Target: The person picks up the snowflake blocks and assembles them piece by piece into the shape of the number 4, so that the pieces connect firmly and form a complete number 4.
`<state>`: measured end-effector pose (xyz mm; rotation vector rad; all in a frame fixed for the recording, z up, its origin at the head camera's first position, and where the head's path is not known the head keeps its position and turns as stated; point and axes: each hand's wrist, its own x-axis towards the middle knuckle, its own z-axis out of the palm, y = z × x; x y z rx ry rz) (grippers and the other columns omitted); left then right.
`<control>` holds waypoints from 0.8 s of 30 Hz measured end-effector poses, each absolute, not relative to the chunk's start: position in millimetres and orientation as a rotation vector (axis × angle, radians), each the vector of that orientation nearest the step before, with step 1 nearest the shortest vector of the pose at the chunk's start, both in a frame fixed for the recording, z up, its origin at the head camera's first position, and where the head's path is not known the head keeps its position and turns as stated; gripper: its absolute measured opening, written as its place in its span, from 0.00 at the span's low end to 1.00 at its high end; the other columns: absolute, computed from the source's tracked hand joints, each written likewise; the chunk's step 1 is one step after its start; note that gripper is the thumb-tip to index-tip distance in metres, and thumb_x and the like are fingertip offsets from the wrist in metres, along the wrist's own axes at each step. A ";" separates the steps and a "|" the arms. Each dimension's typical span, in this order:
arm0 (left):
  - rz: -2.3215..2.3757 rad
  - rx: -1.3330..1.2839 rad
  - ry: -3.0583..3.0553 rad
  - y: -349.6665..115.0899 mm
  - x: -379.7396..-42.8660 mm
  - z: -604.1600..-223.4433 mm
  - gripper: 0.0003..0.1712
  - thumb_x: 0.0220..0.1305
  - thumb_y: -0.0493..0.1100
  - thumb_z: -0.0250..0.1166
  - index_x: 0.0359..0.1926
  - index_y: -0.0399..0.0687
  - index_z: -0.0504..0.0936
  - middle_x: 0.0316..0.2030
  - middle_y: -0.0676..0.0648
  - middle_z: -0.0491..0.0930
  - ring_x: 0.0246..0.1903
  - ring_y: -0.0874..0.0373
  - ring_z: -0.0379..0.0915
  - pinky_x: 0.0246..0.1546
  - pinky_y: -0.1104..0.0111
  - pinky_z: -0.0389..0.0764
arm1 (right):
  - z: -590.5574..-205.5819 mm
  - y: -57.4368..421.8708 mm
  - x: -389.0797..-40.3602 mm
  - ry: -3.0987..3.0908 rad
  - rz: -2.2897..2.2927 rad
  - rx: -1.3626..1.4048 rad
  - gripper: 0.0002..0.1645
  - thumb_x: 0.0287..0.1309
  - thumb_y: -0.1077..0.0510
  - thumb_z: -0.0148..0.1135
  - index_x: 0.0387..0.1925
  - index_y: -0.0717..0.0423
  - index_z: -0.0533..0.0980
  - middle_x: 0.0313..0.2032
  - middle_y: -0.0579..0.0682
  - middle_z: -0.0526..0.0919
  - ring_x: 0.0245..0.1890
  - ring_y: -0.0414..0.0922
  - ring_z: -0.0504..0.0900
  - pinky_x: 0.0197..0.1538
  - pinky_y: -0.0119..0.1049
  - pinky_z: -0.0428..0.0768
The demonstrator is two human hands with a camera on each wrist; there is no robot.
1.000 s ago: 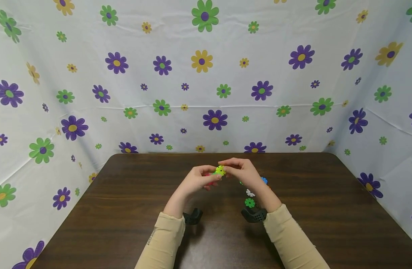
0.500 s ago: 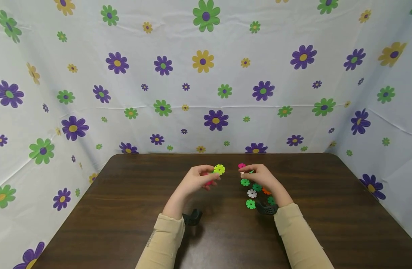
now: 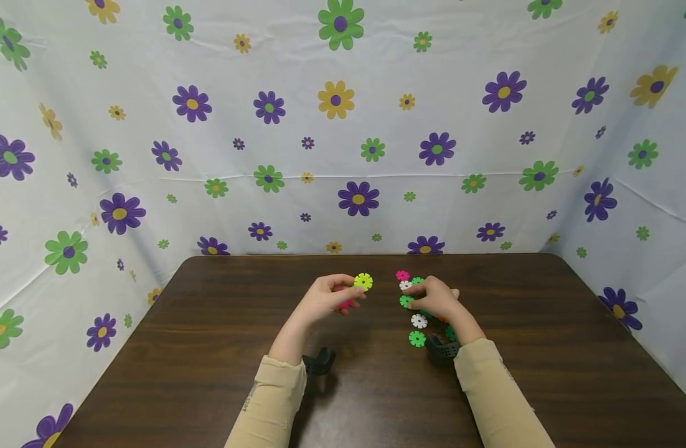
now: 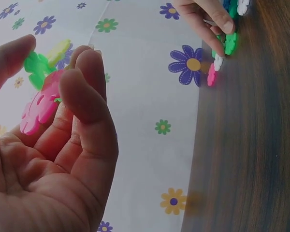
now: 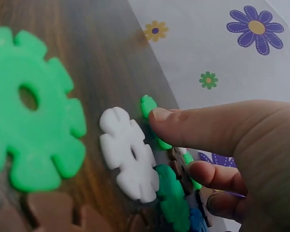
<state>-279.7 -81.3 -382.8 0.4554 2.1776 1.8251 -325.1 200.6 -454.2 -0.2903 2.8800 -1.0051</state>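
My left hand [image 3: 326, 297] holds a small cluster of joined notched plastic discs above the table, between thumb and fingers. In the left wrist view the cluster has a pink disc [image 4: 41, 104], a green disc [image 4: 37, 70] and a yellow disc [image 4: 59, 51]. My right hand [image 3: 439, 300] is low over the loose discs at the right, thumb and fingers apart, fingertips right at a bright green disc [image 3: 406, 301]. A white disc [image 3: 405, 285] and a pink disc [image 3: 402, 275] lie just beyond it. Some discs are hidden under the right hand.
Nearer on the brown table [image 3: 220, 373] lie a white disc [image 3: 419, 321] and a green disc [image 3: 417, 338]. Brown discs [image 5: 53, 212] and a blue disc [image 5: 198, 220] show in the right wrist view. A flowered cloth [image 3: 298, 205] stands behind the table.
My right hand has left the cluster, moved right to the loose discs, and shifted slightly nearer toward the bright green one. The left hand keeps holding the cluster almost in place.
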 end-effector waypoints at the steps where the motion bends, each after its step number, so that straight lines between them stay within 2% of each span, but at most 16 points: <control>1: 1.824 0.456 2.176 -81.2 -279.7 -383.2 0.18 0.64 0.44 0.66 0.49 0.35 0.79 0.42 0.35 0.83 0.35 0.51 0.83 0.34 0.60 0.82 | -454.5 200.3 -325.1 2.886 -1.000 -0.289 0.16 0.53 0.55 0.72 0.46 0.46 0.85 0.39 0.47 0.77 0.41 0.47 0.72 0.42 0.54 0.51; 5: 1.816 0.474 2.179 -81.1 -279.3 -384.4 0.18 0.66 0.43 0.64 0.50 0.33 0.78 0.41 0.36 0.84 0.34 0.53 0.83 0.31 0.66 0.81 | -455.4 198.2 -324.6 2.910 -0.976 -0.306 0.15 0.53 0.56 0.72 0.45 0.46 0.85 0.39 0.47 0.76 0.41 0.47 0.70 0.43 0.55 0.52; 12: 1.821 0.481 2.189 -82.4 -278.1 -384.5 0.17 0.66 0.45 0.64 0.47 0.34 0.79 0.41 0.34 0.83 0.41 0.37 0.80 0.30 0.68 0.79 | -454.1 193.3 -324.5 2.918 -1.023 -0.309 0.10 0.52 0.57 0.72 0.38 0.49 0.83 0.40 0.48 0.77 0.42 0.51 0.73 0.45 0.58 0.53; 17: 1.845 0.480 2.183 -82.4 -278.3 -384.5 0.18 0.67 0.45 0.63 0.50 0.35 0.78 0.39 0.38 0.84 0.39 0.38 0.80 0.29 0.67 0.79 | -453.9 193.3 -325.6 2.865 -1.136 -0.329 0.04 0.55 0.58 0.68 0.34 0.52 0.80 0.33 0.45 0.81 0.36 0.46 0.76 0.50 0.59 0.53; 20: 1.861 0.481 2.172 -81.7 -279.2 -384.4 0.19 0.67 0.45 0.62 0.52 0.36 0.77 0.38 0.41 0.84 0.40 0.36 0.79 0.28 0.67 0.79 | -451.1 192.9 -325.1 2.810 -1.248 -0.375 0.03 0.57 0.61 0.66 0.33 0.54 0.79 0.29 0.45 0.80 0.33 0.45 0.75 0.51 0.54 0.63; 22: 1.859 0.484 2.177 -81.5 -279.1 -383.9 0.18 0.67 0.45 0.62 0.52 0.36 0.77 0.38 0.41 0.84 0.39 0.37 0.80 0.28 0.67 0.79 | -447.9 192.0 -324.0 2.785 -1.326 -0.400 0.03 0.57 0.62 0.66 0.34 0.56 0.79 0.30 0.47 0.80 0.32 0.46 0.74 0.46 0.48 0.72; 24: 1.854 0.477 2.185 -81.2 -279.1 -383.6 0.18 0.67 0.45 0.62 0.52 0.36 0.77 0.39 0.40 0.84 0.36 0.41 0.81 0.28 0.67 0.79 | -443.9 190.4 -322.9 2.762 -1.412 -0.421 0.04 0.58 0.62 0.66 0.35 0.57 0.79 0.32 0.49 0.80 0.31 0.46 0.74 0.37 0.40 0.76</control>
